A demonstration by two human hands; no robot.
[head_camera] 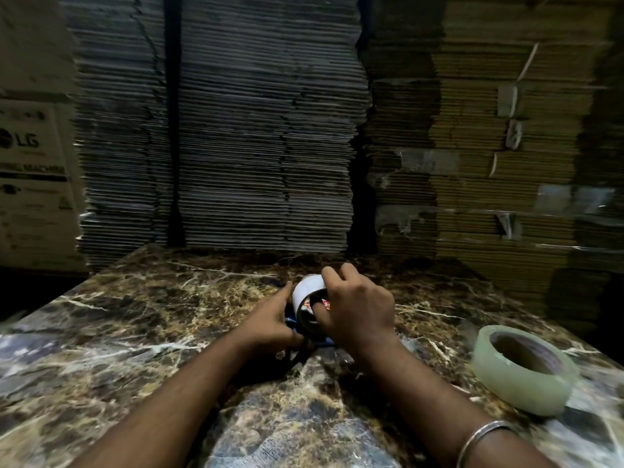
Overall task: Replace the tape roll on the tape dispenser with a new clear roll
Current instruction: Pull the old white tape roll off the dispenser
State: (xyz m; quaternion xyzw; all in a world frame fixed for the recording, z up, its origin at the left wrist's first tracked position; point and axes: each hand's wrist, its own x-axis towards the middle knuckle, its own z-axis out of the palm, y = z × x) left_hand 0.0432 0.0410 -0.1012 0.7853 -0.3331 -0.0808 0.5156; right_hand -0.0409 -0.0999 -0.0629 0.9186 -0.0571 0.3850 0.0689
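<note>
A nearly spent tape roll [305,292], a pale core with a printed label inside, sits upright at the middle of the marble table [145,309]. My right hand [358,305] grips it, thumb inside the core and fingers over the top. My left hand [273,320] holds the blue tape dispenser [293,324] beneath the roll; most of the dispenser is hidden by both hands. A full clear tape roll [523,369] lies flat on the table to the right, untouched.
Tall stacks of flattened cardboard [256,130] rise right behind the table. A white printed appliance carton [33,170] stands at the left. A metal bangle [486,437] circles my right wrist.
</note>
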